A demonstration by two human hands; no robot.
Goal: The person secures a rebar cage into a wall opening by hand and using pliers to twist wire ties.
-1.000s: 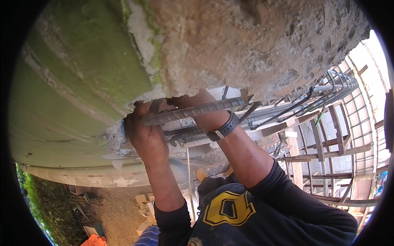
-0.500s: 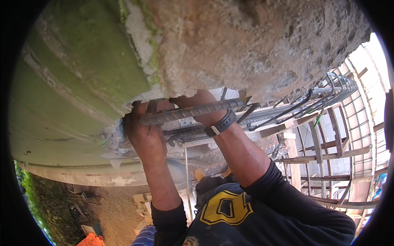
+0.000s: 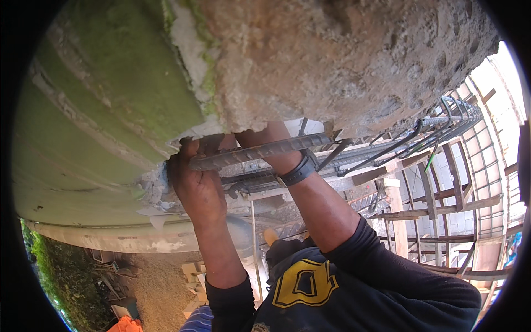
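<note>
A thick ribbed rebar (image 3: 260,151) juts out below a rough broken concrete edge (image 3: 343,61). My left hand (image 3: 198,188) is raised beside the bar's near end, its fingers curled up into a gap under the concrete. What those fingers grip is hidden. Behind the rebar, my right hand (image 3: 264,136) reaches into the same gap; the concrete and bar cover its fingers. A dark wristwatch (image 3: 300,169) circles my right wrist, close to the bar. Left of my left hand is a green-stained concrete surface (image 3: 99,122) with a chipped edge.
More long rebars (image 3: 354,156) and a tied rebar cage (image 3: 456,116) run off to the right. Wooden framing (image 3: 442,213) and mesh stand beyond. Far below lie gravel ground (image 3: 155,288), pale blocks (image 3: 193,279), an orange cloth (image 3: 125,324) and greenery (image 3: 61,265).
My right wrist has turned slightly, so the watch's buckle shows less. Both hands stay in nearly the same place at the gap, and the view has shifted a little.
</note>
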